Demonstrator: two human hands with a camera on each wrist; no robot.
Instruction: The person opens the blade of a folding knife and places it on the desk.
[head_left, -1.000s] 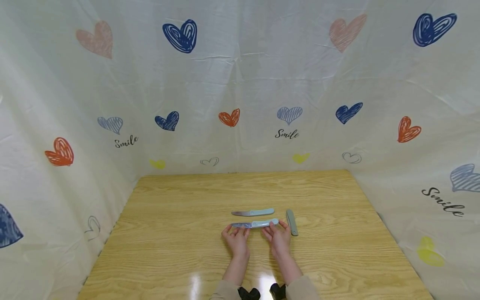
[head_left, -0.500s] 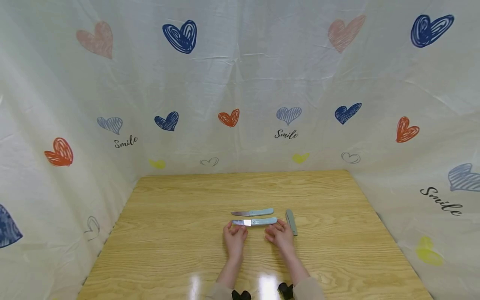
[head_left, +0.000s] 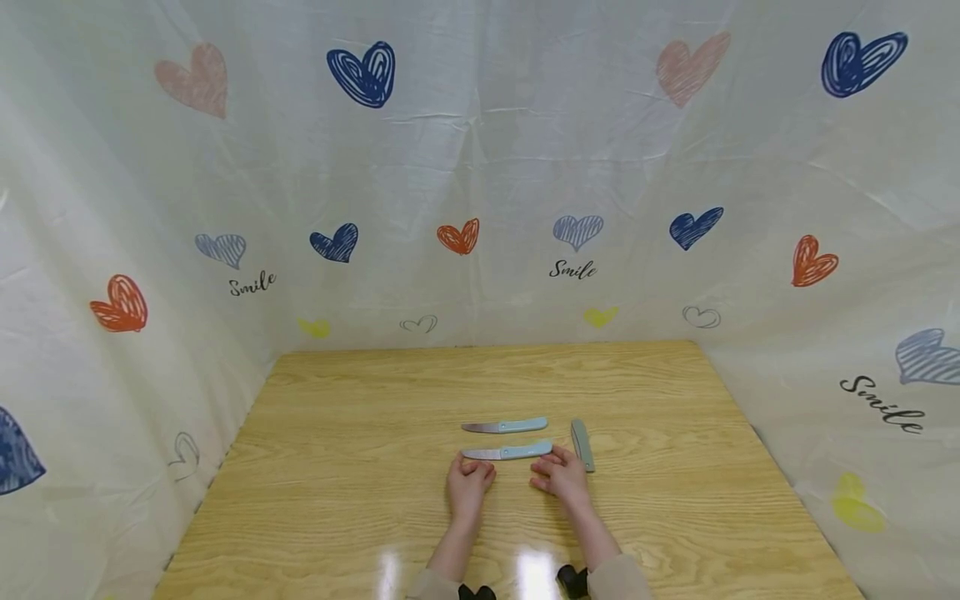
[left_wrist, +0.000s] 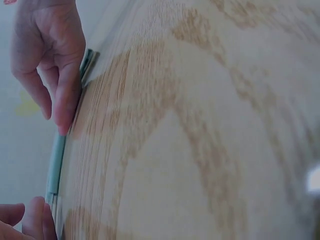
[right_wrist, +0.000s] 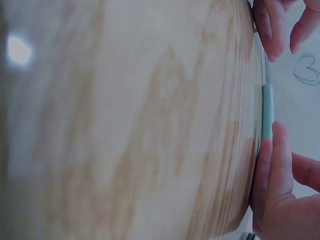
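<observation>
both hands (head_left: 469,490) (head_left: 566,478), fingers relaxed, touch the nearer slim knife (head_left: 527,451) on woodgrain tabletop (head_left: 360,475)

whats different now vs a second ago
The nearer knife has shifted slightly down the head view, toward the person, widening its gap from the farther knife. The left hand and right hand have loosened from its blade and handle and are now at its two ends; whether they still touch it is hard to tell. The farther knife and the grey-green folded knife stayed put.
</observation>
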